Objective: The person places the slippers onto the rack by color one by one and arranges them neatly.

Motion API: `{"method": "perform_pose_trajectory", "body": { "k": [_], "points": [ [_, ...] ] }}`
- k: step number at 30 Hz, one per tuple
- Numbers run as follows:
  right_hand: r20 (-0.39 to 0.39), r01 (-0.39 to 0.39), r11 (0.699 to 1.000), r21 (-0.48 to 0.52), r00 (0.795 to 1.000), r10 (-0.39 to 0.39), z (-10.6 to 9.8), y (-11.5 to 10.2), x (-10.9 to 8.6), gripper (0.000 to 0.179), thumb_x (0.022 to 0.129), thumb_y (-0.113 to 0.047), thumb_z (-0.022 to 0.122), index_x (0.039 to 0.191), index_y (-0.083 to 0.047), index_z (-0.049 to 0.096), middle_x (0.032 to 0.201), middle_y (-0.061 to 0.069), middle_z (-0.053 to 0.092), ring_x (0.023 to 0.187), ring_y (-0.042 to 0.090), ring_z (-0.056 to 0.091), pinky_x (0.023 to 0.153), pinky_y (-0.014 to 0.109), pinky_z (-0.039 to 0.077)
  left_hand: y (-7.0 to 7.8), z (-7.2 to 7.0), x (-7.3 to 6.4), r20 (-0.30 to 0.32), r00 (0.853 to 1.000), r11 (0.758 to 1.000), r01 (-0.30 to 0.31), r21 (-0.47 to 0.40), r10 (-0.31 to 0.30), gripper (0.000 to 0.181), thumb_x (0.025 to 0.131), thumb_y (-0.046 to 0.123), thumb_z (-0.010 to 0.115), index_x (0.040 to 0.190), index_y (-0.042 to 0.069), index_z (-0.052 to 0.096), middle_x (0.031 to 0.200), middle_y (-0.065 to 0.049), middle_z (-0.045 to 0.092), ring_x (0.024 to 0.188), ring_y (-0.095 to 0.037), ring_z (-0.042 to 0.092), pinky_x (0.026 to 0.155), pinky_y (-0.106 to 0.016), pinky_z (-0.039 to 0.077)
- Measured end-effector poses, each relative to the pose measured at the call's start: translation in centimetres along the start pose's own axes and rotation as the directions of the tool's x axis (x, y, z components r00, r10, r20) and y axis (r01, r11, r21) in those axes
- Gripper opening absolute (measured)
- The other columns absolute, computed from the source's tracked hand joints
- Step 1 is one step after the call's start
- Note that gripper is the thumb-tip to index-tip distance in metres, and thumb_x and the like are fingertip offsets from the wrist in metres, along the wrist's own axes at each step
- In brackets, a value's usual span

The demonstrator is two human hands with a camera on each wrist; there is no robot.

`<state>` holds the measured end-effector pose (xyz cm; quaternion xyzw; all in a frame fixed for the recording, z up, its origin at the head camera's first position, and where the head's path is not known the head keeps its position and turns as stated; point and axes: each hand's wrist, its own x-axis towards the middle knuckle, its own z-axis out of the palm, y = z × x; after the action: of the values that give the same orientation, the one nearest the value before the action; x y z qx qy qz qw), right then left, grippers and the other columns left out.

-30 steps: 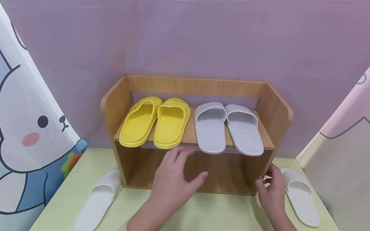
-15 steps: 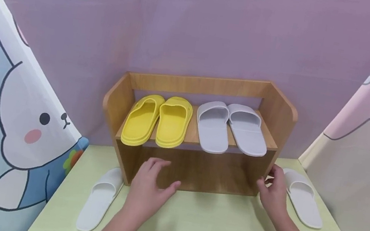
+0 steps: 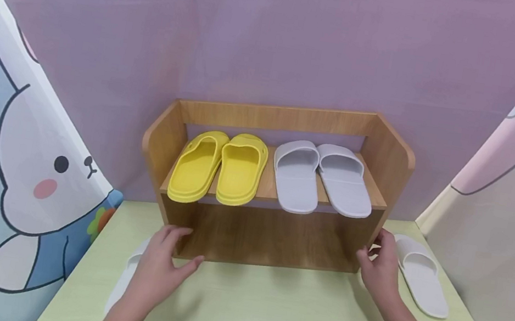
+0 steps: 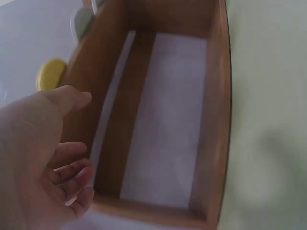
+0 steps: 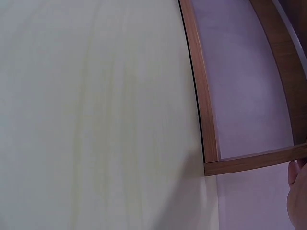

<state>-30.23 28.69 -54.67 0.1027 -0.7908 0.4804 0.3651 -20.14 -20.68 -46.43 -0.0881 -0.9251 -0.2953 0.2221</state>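
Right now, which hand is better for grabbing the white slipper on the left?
Left, probably: the left hand is near that slipper; the right hand is at the right end of the rack.

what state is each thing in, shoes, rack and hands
rack, upright on the table
yellow clogs, sole down, side by side on the rack
grey slippers, sole down, side by side on the rack
left hand, open, holding nothing
right hand, gripping the rack's right side
left white slipper, flat, partly hidden by the left hand
right white slipper, sole down on the table
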Motion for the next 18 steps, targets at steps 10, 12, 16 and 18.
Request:
{"method": "perform_pose_trajectory", "body": {
  "k": [10,12,16,18],
  "points": [
    [0.003,-0.011,1.000,-0.006,1.000,0.011,0.0,0.0,0.0,0.053,0.083,0.019,0.061,0.135,0.010,0.054,0.113,0.021,0.063,0.101,0.003,0.054,0.076,0.015,0.048,-5.0,-1.5,-1.4,0.040,0.993,0.993,0.105,0.060,-0.107,0.068,0.087,0.030,0.096,0.142,0.003,0.065,0.137,-0.019,0.060,0.128,-0.041,0.057,0.104,-0.066,0.055],
    [0.003,-0.016,1.000,-0.007,1.000,0.016,-0.1,-0.1,0.0,0.053,0.083,0.019,0.061,0.135,0.010,0.054,0.112,0.021,0.063,0.101,0.002,0.055,0.076,0.014,0.047,-5.7,-1.8,-1.6,0.068,0.987,0.988,0.139,0.071,-0.144,0.069,0.089,0.032,0.094,0.144,0.003,0.063,0.140,-0.021,0.058,0.131,-0.043,0.055,0.107,-0.068,0.053],
    [0.002,-0.014,1.000,-0.005,1.000,0.014,0.0,0.0,0.0,0.052,0.083,0.019,0.061,0.134,0.011,0.054,0.112,0.021,0.063,0.101,0.003,0.055,0.076,0.013,0.047,-6.7,-2.3,-2.0,0.131,0.967,0.973,0.208,0.096,-0.220,0.076,0.092,0.039,0.091,0.150,0.003,0.058,0.148,-0.023,0.052,0.137,-0.046,0.050,0.111,-0.072,0.050],
    [0.002,-0.010,1.000,-0.008,1.000,0.010,0.0,0.0,0.0,0.052,0.083,0.020,0.060,0.133,0.011,0.054,0.113,0.021,0.063,0.101,0.003,0.055,0.075,0.014,0.048,-7.1,-2.4,-2.2,0.159,0.954,0.965,0.238,0.112,-0.253,0.080,0.092,0.044,0.090,0.153,0.004,0.055,0.151,-0.024,0.049,0.139,-0.047,0.048,0.112,-0.073,0.049]
  ]
}}
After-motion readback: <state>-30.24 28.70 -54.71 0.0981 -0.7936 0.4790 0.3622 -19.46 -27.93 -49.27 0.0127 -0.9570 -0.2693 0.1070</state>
